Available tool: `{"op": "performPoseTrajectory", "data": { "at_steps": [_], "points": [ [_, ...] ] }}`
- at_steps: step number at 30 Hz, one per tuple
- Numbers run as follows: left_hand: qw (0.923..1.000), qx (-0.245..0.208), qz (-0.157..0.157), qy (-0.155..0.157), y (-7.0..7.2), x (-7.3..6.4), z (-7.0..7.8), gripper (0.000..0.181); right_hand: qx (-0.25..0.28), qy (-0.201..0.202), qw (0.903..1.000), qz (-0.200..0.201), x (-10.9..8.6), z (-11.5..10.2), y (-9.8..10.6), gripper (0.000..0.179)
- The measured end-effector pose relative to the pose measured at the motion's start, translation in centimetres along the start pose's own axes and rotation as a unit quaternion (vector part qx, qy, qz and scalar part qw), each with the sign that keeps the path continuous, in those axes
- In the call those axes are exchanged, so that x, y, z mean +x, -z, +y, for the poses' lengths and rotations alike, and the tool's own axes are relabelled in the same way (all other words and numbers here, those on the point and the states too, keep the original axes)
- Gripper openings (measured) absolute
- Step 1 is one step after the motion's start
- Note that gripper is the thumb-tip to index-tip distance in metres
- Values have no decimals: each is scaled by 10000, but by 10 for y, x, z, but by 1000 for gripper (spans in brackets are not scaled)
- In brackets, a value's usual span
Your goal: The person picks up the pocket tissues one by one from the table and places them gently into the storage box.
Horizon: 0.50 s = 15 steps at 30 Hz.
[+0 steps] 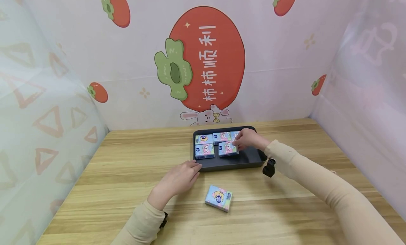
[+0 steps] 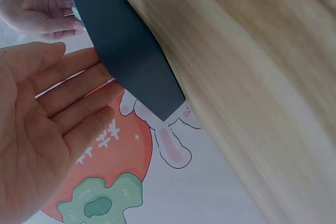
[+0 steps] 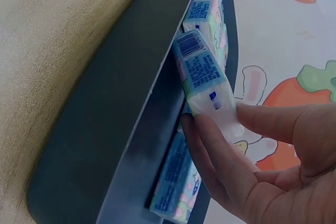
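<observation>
My right hand (image 1: pixel 248 138) pinches a pocket tissue pack (image 1: pixel 227 149) between thumb and fingers, over the dark grey tray (image 1: pixel 234 165). In the right wrist view that pack (image 3: pixel 202 72) tilts, its barcode side showing. Several blue tissue packs with cartoon prints lie in the tray: two at the left end, one (image 1: pixel 221 136) at the back middle, and another partly hidden behind my right hand. My left hand (image 1: pixel 180 176) rests its fingertips on the tray's near left corner; the left wrist view shows these fingers (image 2: pixel 79 87) nearly straight against the tray wall.
A loose tissue pack (image 1: pixel 219 198) lies on the wooden table (image 1: pixel 139 160) in front of the tray. Printed cloth walls (image 1: pixel 133 72) with persimmon drawings stand behind the table and on both sides. A black wrist camera (image 1: pixel 269 168) hangs beneath the right wrist.
</observation>
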<state>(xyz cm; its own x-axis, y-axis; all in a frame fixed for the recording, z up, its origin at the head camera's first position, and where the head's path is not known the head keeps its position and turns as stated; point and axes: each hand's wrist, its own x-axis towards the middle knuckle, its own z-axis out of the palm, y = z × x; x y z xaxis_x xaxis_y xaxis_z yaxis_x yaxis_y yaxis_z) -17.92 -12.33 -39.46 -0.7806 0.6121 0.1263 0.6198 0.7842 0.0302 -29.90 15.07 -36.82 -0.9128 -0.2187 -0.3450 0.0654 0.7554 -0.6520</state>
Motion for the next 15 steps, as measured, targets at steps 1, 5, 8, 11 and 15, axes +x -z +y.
{"op": "performPoseTrajectory", "data": {
  "at_steps": [1, 5, 8, 11, 15],
  "points": [
    [10000, 2, 4, -3, 0, 0, 0, 29, -8, 15, 10000, -1, 1, 0, 0, 32],
    [10000, 8, 14, -9, 0, 0, 0, 29, -40, 43, 10000, 0, 4, 0, -1, 30],
    [10000, 29, 20, -13, 0, 0, 0, 29, 9, 6, 10000, 20, 5, 0, -1, 29],
    [10000, 47, 36, -28, 0, 0, 0, 29, 33, -22, 10000, 39, 6, -1, -2, 28],
    [10000, 54, 56, -42, 0, 0, 0, 30, 44, -57, 10000, 53, 7, -2, -4, 26]
  ]
}}
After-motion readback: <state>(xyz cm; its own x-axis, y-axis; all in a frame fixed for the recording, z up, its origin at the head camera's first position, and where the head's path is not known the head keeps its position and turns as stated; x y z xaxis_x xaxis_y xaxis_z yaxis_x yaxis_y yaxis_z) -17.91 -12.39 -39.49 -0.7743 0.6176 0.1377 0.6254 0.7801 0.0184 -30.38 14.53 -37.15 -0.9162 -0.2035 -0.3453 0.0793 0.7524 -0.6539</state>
